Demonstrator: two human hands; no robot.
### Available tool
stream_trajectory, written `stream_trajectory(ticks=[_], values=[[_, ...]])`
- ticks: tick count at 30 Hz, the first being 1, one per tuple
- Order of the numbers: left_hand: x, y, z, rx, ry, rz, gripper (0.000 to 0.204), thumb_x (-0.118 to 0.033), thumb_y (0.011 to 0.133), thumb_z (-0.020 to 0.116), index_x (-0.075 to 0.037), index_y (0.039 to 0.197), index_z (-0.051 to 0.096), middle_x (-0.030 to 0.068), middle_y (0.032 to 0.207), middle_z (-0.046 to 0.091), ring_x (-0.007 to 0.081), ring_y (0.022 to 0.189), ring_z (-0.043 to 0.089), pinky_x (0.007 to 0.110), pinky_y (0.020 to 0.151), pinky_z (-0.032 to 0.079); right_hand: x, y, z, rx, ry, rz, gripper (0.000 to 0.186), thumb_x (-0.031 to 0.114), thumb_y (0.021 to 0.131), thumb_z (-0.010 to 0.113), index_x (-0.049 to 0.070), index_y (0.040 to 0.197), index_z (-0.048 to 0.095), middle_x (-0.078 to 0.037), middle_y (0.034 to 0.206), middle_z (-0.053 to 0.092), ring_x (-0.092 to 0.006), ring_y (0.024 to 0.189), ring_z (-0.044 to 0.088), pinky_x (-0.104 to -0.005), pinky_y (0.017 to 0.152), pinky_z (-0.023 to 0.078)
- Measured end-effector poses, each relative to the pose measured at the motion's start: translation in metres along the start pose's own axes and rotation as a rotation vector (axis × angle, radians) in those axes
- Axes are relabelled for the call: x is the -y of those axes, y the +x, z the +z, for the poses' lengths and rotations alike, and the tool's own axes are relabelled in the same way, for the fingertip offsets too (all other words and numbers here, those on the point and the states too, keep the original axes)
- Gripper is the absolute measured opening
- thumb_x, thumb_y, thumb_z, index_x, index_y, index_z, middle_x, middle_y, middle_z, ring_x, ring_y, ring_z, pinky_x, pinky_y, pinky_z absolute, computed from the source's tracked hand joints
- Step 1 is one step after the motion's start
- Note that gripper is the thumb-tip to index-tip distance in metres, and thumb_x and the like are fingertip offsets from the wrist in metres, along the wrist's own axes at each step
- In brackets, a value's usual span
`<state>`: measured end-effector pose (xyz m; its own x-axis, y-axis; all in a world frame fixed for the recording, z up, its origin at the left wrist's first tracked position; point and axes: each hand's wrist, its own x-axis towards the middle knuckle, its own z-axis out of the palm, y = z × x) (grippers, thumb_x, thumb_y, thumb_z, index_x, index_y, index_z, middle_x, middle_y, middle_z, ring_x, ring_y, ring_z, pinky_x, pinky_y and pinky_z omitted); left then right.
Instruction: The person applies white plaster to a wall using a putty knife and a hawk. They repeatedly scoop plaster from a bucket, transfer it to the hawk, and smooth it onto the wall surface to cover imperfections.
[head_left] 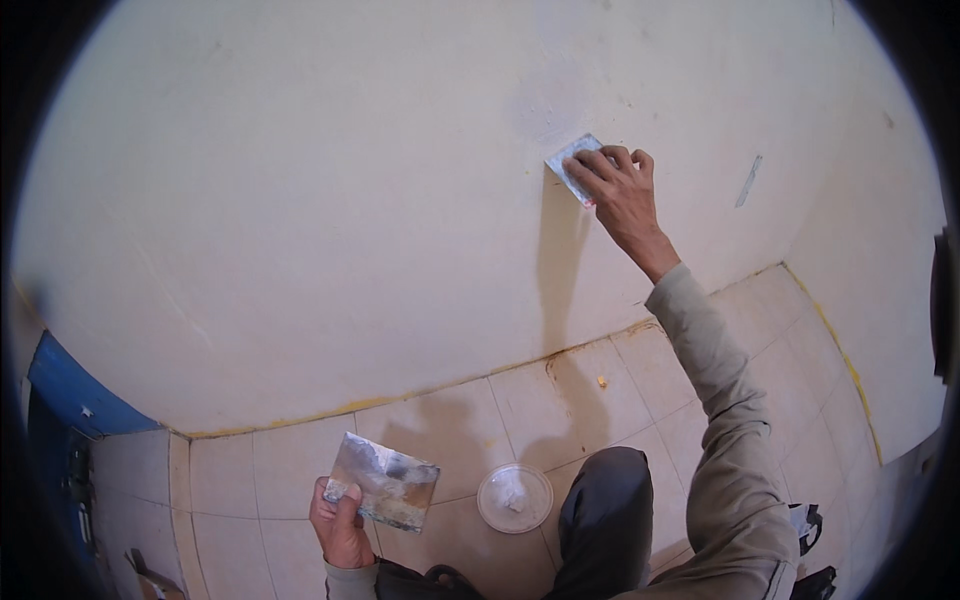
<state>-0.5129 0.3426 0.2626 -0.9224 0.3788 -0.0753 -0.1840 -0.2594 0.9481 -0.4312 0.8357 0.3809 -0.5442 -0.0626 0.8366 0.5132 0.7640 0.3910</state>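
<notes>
right hand (620, 185) 1 o'clock, fingers pressing small scraper (572, 162) on wall (300, 200) | left hand (340, 520) 7 o'clock, pinching metal plate (385, 482) | clear lid (514, 497) on floor (620, 390)

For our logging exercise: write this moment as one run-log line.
right hand: presses small scraper on cream wall | left hand: holds smeared metal plate | floor: round clear container on tiles

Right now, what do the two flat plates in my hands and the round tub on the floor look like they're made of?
Plate in the left hand: probably sheet metal, dull grey sheen, smeared with pale paste. Plate against the wall: likely the same, thin and grey, half hidden by the right hand. Round tub: clear plastic, tiles showing through.
</notes>
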Motion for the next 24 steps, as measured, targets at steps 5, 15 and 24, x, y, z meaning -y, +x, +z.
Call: stream_trajectory(ticks=[5, 15, 24], values=[[0.002, 0.006, 0.004, 0.036, -0.072, 0.003, 0.015, -0.001, 0.083, 0.061, -0.005, 0.094, 0.051, 0.0022, 0.088, 0.058, 0.0101, 0.081, 0.055, 0.026, 0.076, 0.046, -0.009, 0.022, -0.015, -0.080, -0.007, -0.019, 0.039, 0.014, 0.073, 0.069, 0.020, 0.112, 0.063, 0.005, 0.110, 0.061, -0.0180, 0.103, 0.054, -0.0437, 0.086, 0.036], [0.017, 0.009, -0.015, 0.033, 0.031, -0.047, 0.013, -0.002, 0.086, 0.062, -0.009, 0.096, 0.057, 0.0006, 0.088, 0.060, 0.0125, 0.086, 0.057, 0.028, 0.080, 0.047, -0.052, 0.090, -0.057, -0.048, 0.368, 0.235, 0.040, -0.006, 0.082, 0.051, 0.013, 0.114, 0.067, -0.005, 0.108, 0.066, -0.0312, 0.097, 0.057, -0.0394, 0.082, 0.048], [0.030, 0.023, -0.013, 0.111, -0.035, -0.028, 0.013, 0.000, 0.086, 0.060, -0.008, 0.096, 0.058, 0.0017, 0.091, 0.062, 0.0130, 0.086, 0.059, 0.028, 0.079, 0.048, -0.107, 0.229, -0.075, -0.479, 0.173, -0.007, 0.043, -0.002, 0.082, 0.056, 0.013, 0.122, 0.062, -0.008, 0.116, 0.060, -0.0289, 0.104, 0.055, -0.0398, 0.084, 0.048]])
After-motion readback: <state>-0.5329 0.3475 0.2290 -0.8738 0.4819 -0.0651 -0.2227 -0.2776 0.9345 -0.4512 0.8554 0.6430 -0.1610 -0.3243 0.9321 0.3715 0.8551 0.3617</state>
